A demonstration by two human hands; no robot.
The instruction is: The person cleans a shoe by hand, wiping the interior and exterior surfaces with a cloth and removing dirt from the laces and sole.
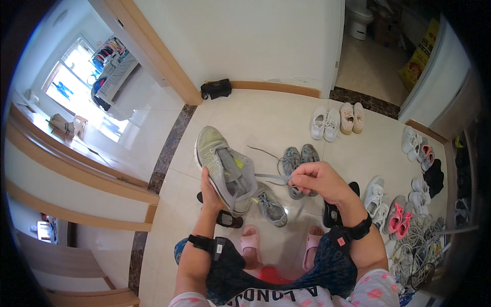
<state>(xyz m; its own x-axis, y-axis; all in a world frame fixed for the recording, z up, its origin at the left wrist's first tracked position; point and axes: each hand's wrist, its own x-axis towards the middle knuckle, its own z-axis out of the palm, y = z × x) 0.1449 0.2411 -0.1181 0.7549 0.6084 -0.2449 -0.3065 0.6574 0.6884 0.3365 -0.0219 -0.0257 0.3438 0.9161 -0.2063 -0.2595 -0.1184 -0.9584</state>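
A grey-green sneaker (211,144) with a white sole is held up before me, its toe pointing away. My left hand (210,192) grips it from the left, around the sole. A grey shoelace (272,176) runs from the sneaker to my right hand (316,182), which pinches it between thumb and fingers. Loose lace ends trail around that hand. Below the held shoe, a similar grey sneaker (271,204) rests on the tiled floor. Behind my right hand stands a pair of patterned grey shoes (292,158), partly hidden by it.
White sneakers (325,122) and beige shoes (347,117) stand near the far wall. To the right are white sneakers (374,195), grey shoes with pink laces (399,217) and a heap of tangled cords (412,249). A black pouch (216,89) lies against the wall. Pink slippers (250,238) are on my feet.
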